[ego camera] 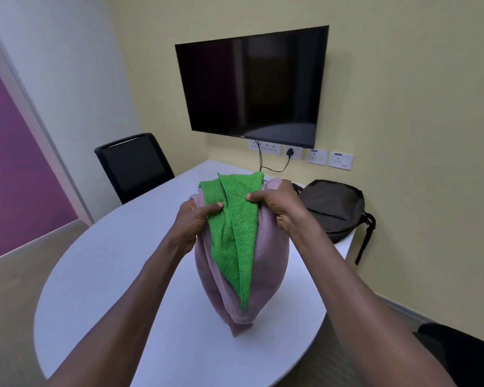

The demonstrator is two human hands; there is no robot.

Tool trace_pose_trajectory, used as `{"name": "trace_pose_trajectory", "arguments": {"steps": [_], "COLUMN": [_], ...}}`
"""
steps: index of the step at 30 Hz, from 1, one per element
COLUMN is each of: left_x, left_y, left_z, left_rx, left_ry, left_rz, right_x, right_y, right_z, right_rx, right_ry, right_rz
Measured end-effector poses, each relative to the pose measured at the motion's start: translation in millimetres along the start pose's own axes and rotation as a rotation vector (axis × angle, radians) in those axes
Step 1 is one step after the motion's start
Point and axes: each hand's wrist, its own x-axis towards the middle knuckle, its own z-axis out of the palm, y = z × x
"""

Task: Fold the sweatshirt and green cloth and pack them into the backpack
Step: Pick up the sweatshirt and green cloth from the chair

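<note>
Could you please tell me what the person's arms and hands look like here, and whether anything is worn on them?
Both forearms are bare as far up as the picture shows: no sleeves in sight. The left hand and right hand wear no gloves, and no rings, watch or bracelets show on the fingers or wrists. The thumbnails look short and unpainted.

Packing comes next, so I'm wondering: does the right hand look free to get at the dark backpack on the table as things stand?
Probably not yet. The right hand grips the green terry cloth and pink sweatshirt, as does the left hand. The dark backpack lies just right of it, with nothing between.
</note>
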Motion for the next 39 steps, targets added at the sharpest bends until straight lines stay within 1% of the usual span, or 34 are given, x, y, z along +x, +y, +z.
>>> {"name": "trace_pose_trajectory", "arguments": {"steps": [2,7,9,14,26,30,34,39], "left_x": [16,31,40,69,126,143,161,181], "left_y": [0,4,6,17,43,48,52,58], "left_z": [-23,-48,-66,-121,-256,-293,-328,-360], "left_rx": [0.018,0.013,0.003,0.02,0.057,0.08,0.113,0.129], "left_ry": [0.048,0.063,0.068,0.071,0.092,0.149,0.203,0.268], "left_rz": [0.002,0.022,0.023,0.023,0.037,0.063,0.094,0.1], "right_x": [16,32,39,60,114,144,137,159], "right_y": [8,13,18,27,68,91,87,100], "right_z": [24,47,66,121,263,301,338,371], "right_rx": [-0.023,-0.017,-0.01,-0.048,-0.132,-0.142,-0.129,-0.15], "right_ry": [-0.036,-0.069,-0.085,-0.084,-0.07,-0.088,-0.137,-0.203], "right_rz": [0.006,0.025,0.045,0.076,0.053,0.043,0.049,0.014]}}
